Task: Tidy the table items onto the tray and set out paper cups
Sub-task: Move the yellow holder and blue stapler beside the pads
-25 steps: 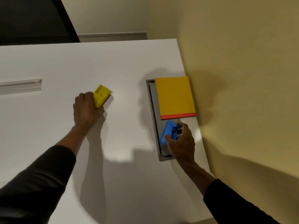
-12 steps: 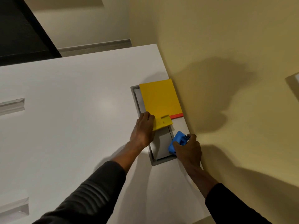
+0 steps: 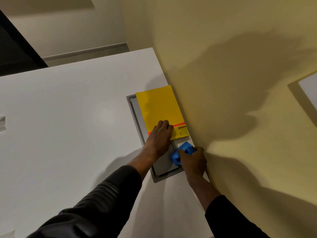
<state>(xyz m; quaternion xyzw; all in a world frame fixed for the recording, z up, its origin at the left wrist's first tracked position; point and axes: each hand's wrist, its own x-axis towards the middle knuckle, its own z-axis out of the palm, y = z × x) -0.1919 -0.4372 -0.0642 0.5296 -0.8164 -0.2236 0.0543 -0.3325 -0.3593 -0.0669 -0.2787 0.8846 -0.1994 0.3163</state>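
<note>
The white table [image 3: 68,126] fills most of the view, bare across its whole left side apart from a small pale fitting at the 9 o'clock edge that is too cropped to identify. Against the yellow wall [image 3: 231,83], at about 3 o'clock from the table's middle, lies the grey tray [image 3: 135,117], a long shallow rectangle running from 12 to 6 o'clock. A yellow folder [image 3: 159,105] with a red strip along its near edge covers the tray's far half.

At the folder's 6 o'clock edge sits a small yellow block [image 3: 181,133], resting on the tray over the red strip. The left hand [image 3: 159,140] lies on it from the 9 o'clock side, fingers curled and closed against the block, so it reads as holding or pressing it into place. At 5 o'clock from that block the right hand [image 3: 193,160] is wrapped around a blue block [image 3: 181,152] at the tray's wall-side edge, near its lower end; whether the block rests fully inside the rim cannot be told.

As a judgement, the tidying half looks nearly finished: folder, yellow block and blue block are all at the tray, and no loose items show elsewhere. What remains is letting go of both blocks and setting out the paper cups, none of which appear in view
</note>
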